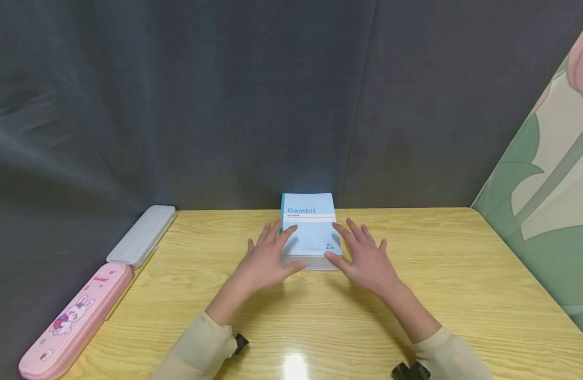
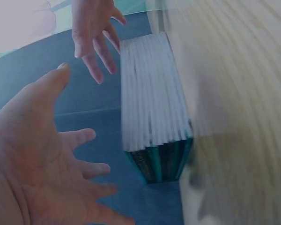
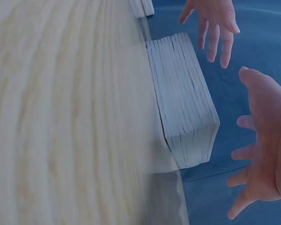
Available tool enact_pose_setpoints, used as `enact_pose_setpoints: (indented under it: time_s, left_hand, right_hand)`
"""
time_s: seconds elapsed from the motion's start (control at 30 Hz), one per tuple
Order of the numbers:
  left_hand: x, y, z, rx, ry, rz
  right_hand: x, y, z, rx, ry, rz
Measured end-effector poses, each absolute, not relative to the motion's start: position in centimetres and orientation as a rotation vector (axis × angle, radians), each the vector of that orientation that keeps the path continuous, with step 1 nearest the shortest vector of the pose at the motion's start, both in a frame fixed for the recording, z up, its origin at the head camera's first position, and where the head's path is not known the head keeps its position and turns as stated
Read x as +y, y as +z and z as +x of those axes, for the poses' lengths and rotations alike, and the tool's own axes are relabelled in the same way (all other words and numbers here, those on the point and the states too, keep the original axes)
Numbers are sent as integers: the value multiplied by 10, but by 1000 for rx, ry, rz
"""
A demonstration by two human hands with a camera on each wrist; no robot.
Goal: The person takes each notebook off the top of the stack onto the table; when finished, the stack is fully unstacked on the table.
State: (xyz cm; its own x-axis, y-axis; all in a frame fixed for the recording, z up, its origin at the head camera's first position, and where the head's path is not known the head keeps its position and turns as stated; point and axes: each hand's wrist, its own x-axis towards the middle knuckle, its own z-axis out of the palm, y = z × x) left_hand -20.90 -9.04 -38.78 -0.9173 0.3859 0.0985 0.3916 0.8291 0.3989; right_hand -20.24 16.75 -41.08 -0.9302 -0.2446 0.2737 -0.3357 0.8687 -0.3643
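A squared block of softbound Gambit notebooks [image 1: 310,237] stands at the middle of the far edge of the wood-grained tabletop [image 1: 462,295], its top cover smooth, pale blue and lettered, with a green strip down the left side; the left wrist view shows the many thin, layered page edges and the teal and black spines. The left hand [image 1: 267,261] and the right hand [image 1: 369,261] hover on either side of the block, fingers spread, both grips released, with the palms apart from the paper. Along the left edge lies a glossy pink pencil case [image 1: 77,322], long and round-cornered, printed with a rabbit; beyond it, by the far left corner, sits a flat light-grey case [image 1: 141,237]. Both lids are down, hiding the contents. Matte dark cloth [image 1: 272,105] hangs behind the far edge.
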Motion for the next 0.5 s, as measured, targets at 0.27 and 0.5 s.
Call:
enact_pose_setpoints:
  time_s: [0.27,0.5]
  left_hand:
    - [-94,-396,-220,-2950,-979,-600]
    - [-97,-406,-226,-2910,-1075,-582]
  right_hand:
    - [169,-424,-212,-2766,981,421]
    - [168,-438,-215,-2794,1291,339]
